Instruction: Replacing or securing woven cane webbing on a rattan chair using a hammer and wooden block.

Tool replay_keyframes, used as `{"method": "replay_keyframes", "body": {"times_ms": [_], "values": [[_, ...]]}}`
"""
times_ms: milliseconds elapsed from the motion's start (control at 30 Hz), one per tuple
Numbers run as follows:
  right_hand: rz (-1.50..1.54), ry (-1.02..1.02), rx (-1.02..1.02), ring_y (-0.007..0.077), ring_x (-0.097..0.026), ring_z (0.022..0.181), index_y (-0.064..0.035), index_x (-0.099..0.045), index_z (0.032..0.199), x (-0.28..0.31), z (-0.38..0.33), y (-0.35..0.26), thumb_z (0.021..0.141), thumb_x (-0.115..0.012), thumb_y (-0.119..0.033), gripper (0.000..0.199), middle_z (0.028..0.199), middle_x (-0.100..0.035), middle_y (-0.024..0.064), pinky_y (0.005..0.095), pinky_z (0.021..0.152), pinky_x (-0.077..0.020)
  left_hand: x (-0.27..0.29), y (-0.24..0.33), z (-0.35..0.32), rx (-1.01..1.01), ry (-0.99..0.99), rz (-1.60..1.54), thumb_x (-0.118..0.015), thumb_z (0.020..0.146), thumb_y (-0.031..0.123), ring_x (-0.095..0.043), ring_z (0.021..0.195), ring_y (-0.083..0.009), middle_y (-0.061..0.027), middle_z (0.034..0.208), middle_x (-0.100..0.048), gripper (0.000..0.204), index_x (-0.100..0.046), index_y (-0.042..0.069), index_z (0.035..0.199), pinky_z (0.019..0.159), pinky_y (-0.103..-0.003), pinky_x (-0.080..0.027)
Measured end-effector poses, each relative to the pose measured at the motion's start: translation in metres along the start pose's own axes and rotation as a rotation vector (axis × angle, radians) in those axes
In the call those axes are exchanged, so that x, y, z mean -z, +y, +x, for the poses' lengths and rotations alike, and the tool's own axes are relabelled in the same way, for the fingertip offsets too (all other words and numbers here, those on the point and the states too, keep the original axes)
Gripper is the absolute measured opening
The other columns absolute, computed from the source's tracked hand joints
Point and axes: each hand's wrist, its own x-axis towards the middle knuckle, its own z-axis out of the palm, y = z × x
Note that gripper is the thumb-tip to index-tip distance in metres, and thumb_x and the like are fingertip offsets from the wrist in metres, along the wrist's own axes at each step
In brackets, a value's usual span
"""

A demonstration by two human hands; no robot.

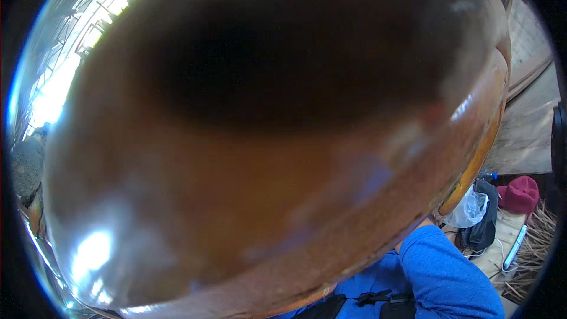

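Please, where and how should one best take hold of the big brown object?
Probably by the lower-right edge of the brown object, coming from the right: the edge there is exposed, while its broad, glossy, bulging face looks slippery and shows no handle.

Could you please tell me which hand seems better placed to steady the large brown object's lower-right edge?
Probably the right hand: the blue sleeve on that side lies beside the lower-right edge of the large brown object. Neither hand shows, so their grip cannot be told.
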Motion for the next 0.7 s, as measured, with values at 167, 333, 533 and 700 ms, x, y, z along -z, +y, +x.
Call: {"method": "replay_keyframes", "body": {"times_ms": [167, 333, 533, 700], "values": [[-0.274, 0.066, 0.140, 0.0204, -0.059, 0.058, 0.0071, -0.060, 0.072, 0.039, 0.001, 0.007, 0.081, -0.051, -0.019, 0.029, 0.065, -0.060, 0.0158, 0.0353, 0.053, -0.0472, 0.041, 0.007, 0.034, 0.202, -0.222, -0.623, -0.050, 0.077, 0.021, -0.060, 0.096, -0.0327, -0.0212, 0.102, -0.061, 0.037, -0.058, 0.000, 0.107, 0.083, -0.039, -0.046], [-0.030, 0.097, 0.028, 0.0162, -0.053, 0.056, 0.0092, -0.056, 0.084, 0.049, -0.054, -0.019, 0.082, -0.055, -0.016, 0.026, 0.069, -0.056, 0.0114, 0.0313, 0.050, -0.0438, 0.161, 0.040, -0.014, 0.334, 0.155, -0.782, -0.056, 0.073, 0.015, -0.062, 0.089, -0.0296, -0.0179, 0.093, -0.064, 0.030, -0.059, 0.001, 0.099, 0.080, -0.037, -0.047], [-0.311, 0.099, -0.015, 0.0160, -0.053, 0.055, 0.0071, -0.057, 0.083, 0.054, -0.064, 0.006, 0.081, -0.056, -0.019, 0.026, 0.066, -0.055, 0.0090, 0.0310, 0.048, -0.0427, 0.167, 0.056, -0.029, 0.305, 0.074, -0.685, -0.055, 0.074, 0.015, -0.063, 0.085, -0.0327, -0.0189, 0.086, -0.065, 0.026, -0.060, 0.003, 0.096, 0.078, -0.038, -0.048], [-0.238, 0.049, -0.082, 0.0152, -0.050, 0.052, 0.0036, -0.053, 0.080, 0.048, -0.081, 0.001, 0.082, -0.051, -0.016, 0.020, 0.064, -0.050, 0.0065, 0.0310, 0.045, -0.0409, 0.182, 0.080, -0.050, 0.281, 0.083, -0.589, -0.052, 0.075, 0.016, -0.062, 0.084, -0.0342, -0.0189, 0.084, -0.064, 0.023, -0.060, 0.004, 0.092, 0.075, -0.039, -0.048]]}}
